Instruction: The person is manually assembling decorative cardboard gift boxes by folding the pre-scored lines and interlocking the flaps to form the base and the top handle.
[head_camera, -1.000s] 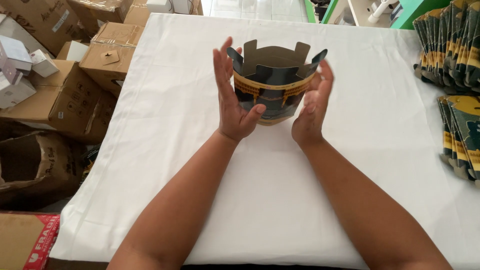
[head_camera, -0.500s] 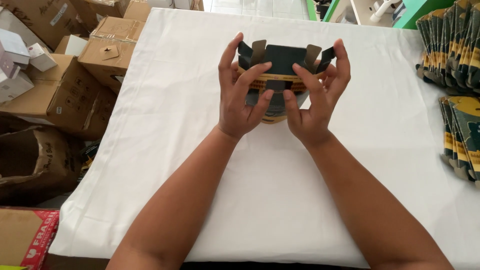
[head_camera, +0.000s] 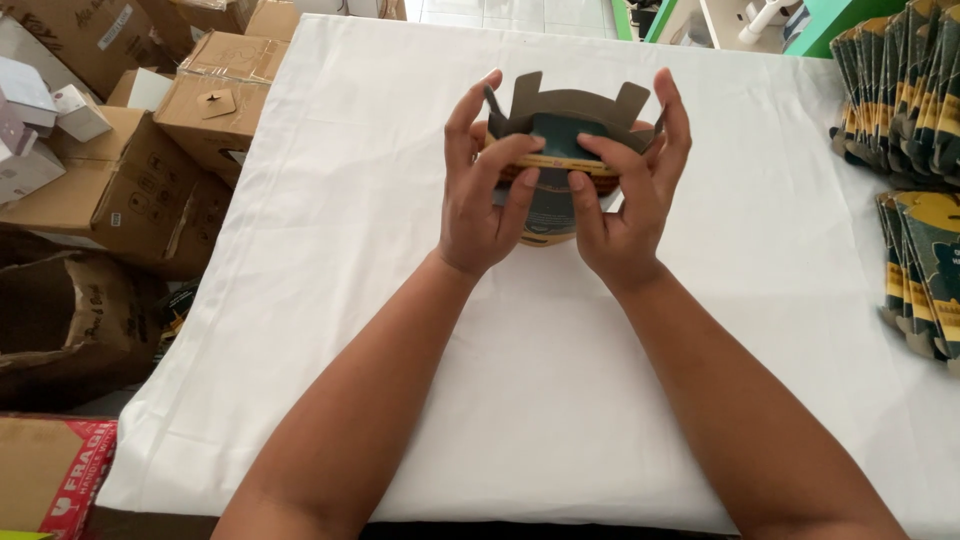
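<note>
So you've got both hands wrapped around a dark teal cardboard carton (head_camera: 560, 150), the flat-pack kind with a yellow band across it, held up just above the white tablecloth (head_camera: 400, 330) near the far middle of the table. Your left hand (head_camera: 480, 200) has it from the left side, thumb pressing across the front over the yellow band and the other fingers curled up behind the left edge. Your right hand (head_camera: 630, 200) mirrors that on the right, thumb laid over the front and fingers standing up behind the right edge, so both hands are closed on the carton and your thumbs nearly meet in the middle. The carton's brown inner side shows at the top, with its flaps sticking up, and its lower end pokes out below your thumbs. Off on the right edge of the table there's a stack of flat cartons (head_camera: 915, 160) in the same colours, well apart from your hands. Brown cardboard boxes (head_camera: 150, 150) sit piled on the floor to the left.
</note>
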